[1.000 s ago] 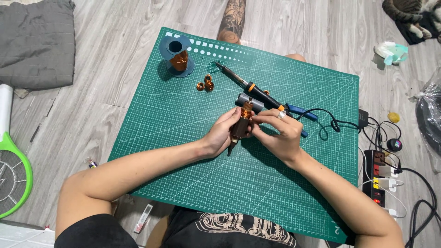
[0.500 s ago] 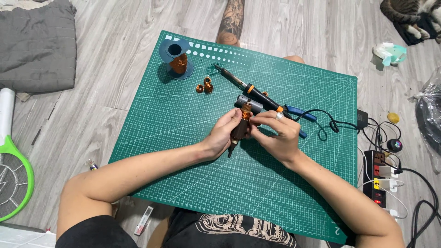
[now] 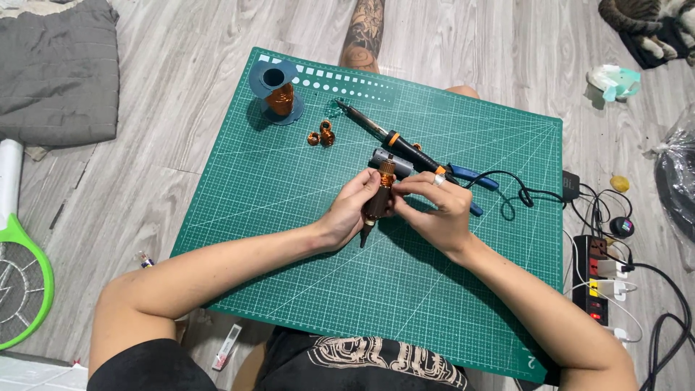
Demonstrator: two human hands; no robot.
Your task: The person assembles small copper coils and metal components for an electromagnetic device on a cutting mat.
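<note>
Over the middle of a green cutting mat (image 3: 289, 217), both my hands hold a small rotor wound with copper wire (image 3: 378, 197), its thin shaft pointing down toward me. My left hand (image 3: 353, 210) grips it from the left side. My right hand (image 3: 434, 210) pinches it from the right, fingertips near its upper end. Just behind my hands lie a soldering iron (image 3: 391, 137) with a black and orange handle, a grey motor casing (image 3: 394, 161) and blue-handled pliers (image 3: 470, 177).
A blue spool of copper wire (image 3: 275, 90) stands at the mat's far left, two small copper coils (image 3: 321, 135) beside it. A power strip (image 3: 597, 279) with cables lies to the right, a grey cushion (image 3: 58, 72) and green racket (image 3: 22, 282) to the left.
My hands and the rotor have stayed in nearly the same place; only the fingers shifted slightly on it.
</note>
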